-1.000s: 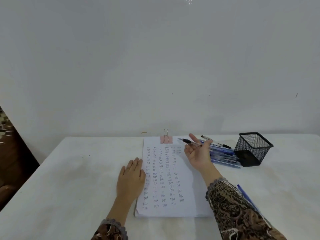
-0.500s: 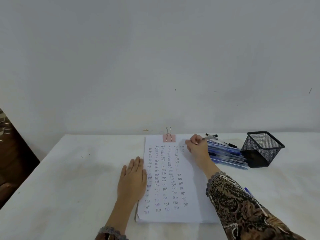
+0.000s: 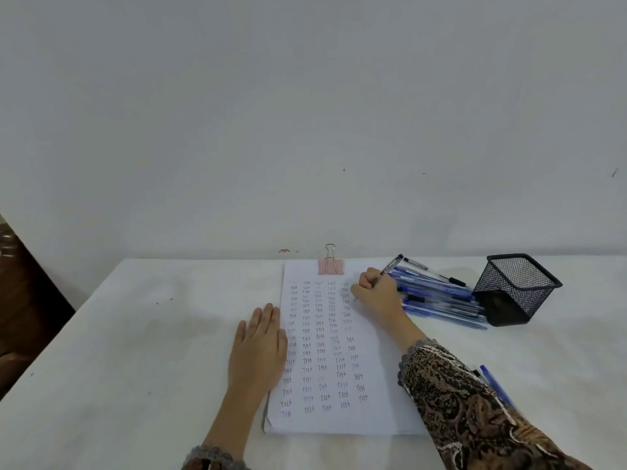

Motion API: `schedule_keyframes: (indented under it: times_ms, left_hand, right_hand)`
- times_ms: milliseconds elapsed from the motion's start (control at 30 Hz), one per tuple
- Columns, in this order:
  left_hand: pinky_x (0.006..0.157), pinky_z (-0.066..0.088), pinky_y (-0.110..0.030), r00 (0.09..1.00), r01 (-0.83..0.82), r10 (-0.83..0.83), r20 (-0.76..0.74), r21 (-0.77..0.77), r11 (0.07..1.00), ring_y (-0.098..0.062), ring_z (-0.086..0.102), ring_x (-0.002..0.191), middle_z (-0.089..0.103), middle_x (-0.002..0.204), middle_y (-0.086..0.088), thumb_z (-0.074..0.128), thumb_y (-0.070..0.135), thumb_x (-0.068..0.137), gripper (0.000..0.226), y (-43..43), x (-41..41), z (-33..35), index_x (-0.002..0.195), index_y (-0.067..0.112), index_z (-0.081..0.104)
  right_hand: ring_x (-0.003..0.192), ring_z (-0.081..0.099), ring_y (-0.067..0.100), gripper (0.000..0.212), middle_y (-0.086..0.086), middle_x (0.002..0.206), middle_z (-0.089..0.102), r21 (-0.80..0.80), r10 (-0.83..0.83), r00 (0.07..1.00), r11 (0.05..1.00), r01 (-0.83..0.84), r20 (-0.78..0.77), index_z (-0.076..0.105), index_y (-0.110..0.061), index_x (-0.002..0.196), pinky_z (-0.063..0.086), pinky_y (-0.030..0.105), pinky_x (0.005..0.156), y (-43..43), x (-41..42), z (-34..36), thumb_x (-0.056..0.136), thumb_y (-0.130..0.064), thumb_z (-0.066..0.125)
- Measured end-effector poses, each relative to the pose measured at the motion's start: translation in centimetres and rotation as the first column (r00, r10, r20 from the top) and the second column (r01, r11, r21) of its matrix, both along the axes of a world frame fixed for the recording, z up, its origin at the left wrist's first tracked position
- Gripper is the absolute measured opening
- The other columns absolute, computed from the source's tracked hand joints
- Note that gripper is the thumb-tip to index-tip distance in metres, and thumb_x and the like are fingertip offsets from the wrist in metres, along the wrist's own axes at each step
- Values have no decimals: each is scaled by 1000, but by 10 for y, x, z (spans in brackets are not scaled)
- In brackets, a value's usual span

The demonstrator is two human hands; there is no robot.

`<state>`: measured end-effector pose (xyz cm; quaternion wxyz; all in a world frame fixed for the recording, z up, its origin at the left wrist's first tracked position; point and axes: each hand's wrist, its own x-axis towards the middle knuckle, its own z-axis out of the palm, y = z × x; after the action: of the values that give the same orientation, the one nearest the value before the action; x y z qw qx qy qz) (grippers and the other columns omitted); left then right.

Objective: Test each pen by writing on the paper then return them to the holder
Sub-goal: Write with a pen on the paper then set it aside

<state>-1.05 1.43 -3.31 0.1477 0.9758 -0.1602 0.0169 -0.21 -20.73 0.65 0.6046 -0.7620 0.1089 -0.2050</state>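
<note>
A white paper stack [image 3: 376, 374] covered in rows of the word "Test" lies on the table, clipped at its top by a pink binder clip [image 3: 330, 266]. My right hand [image 3: 376, 295] grips a pen [image 3: 392, 265] in writing pose, tip down on the paper's upper right part. My left hand [image 3: 259, 347] lies flat with straight fingers on the paper's left edge. A pile of blue and black pens [image 3: 437, 296] lies right of the paper. The black mesh holder [image 3: 517, 288] stands tilted beside that pile.
One blue pen [image 3: 495, 385] lies on the table by my right sleeve. The white table [image 3: 135, 351] meets a pale wall at the back. A dark brown object [image 3: 20, 300] stands off the table's left edge.
My right hand, which held the pen up with open palm a second ago, turned over and brought the pen tip down onto the paper. My left hand stayed put.
</note>
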Motion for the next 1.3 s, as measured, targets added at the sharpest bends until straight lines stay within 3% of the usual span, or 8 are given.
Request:
schedule_keyframes:
  times_ms: [367,533,667,767,833,1000,1233,1300]
  left_hand:
    - [115,-6,-29,1000,2,-2,-5,5,1000,-8,-4,144,-1,156,7,-17,47,73,83,0,-1,1,148,19,2]
    - [116,-6,-29,1000,-5,6,-24,5,1000,-8,-5,144,-2,156,7,-3,39,88,63,-1,0,2,148,19,1]
    - [115,-6,-30,1000,4,-4,-21,-5,1000,-8,-4,144,0,156,7,-14,47,75,80,0,0,1,148,18,3]
    - [116,-6,-29,1000,-1,1,-21,-3,1000,-8,-4,144,0,156,7,-8,43,79,74,0,0,0,148,19,2]
    - [115,-6,-29,1000,0,0,-20,-5,1000,-8,-4,144,0,156,7,-12,45,77,77,0,0,1,148,19,2]
    - [115,-5,-29,1000,-7,7,-10,-6,1000,-9,-3,144,0,156,7,-17,47,73,82,0,0,0,148,19,2]
    - [116,-5,-30,1000,2,-2,-6,-14,1000,-9,-3,144,1,156,7,-22,50,62,95,0,0,-1,148,19,3]
    - [116,-5,-30,1000,4,-4,0,-15,1000,-9,-2,144,1,156,7,-23,50,62,96,0,0,-2,148,18,4]
  right_hand:
    - [48,21,3,48,-2,58,22,4,-69,998,998,69,-5,23,-18,54,27,9,56,-3,3,-5,73,18,48]
    - [53,21,8,46,-1,58,23,-25,-72,997,997,72,-9,23,-17,53,29,9,59,-4,5,-8,72,16,49]
    - [55,21,12,47,-2,57,23,-3,-87,996,996,87,-12,23,-18,52,29,18,61,-7,7,-10,72,16,49]
    - [54,20,11,48,-2,57,23,-36,-78,997,996,77,-7,22,-18,52,31,10,62,-7,8,-9,72,17,49]
    - [52,20,8,48,-4,55,23,-42,-77,997,996,77,-14,22,-18,51,32,13,70,-8,9,-11,72,15,50]
    - [57,19,12,50,-3,57,21,-33,-88,996,996,87,-3,21,-20,52,29,20,65,-9,11,-12,71,17,48]
    - [57,19,11,50,-4,57,22,-15,-70,998,997,70,9,21,-21,54,30,11,73,-6,10,-13,71,19,45]
    - [53,21,10,50,-5,55,24,53,-86,996,995,85,11,22,-20,53,32,14,64,-8,9,-12,72,19,47]
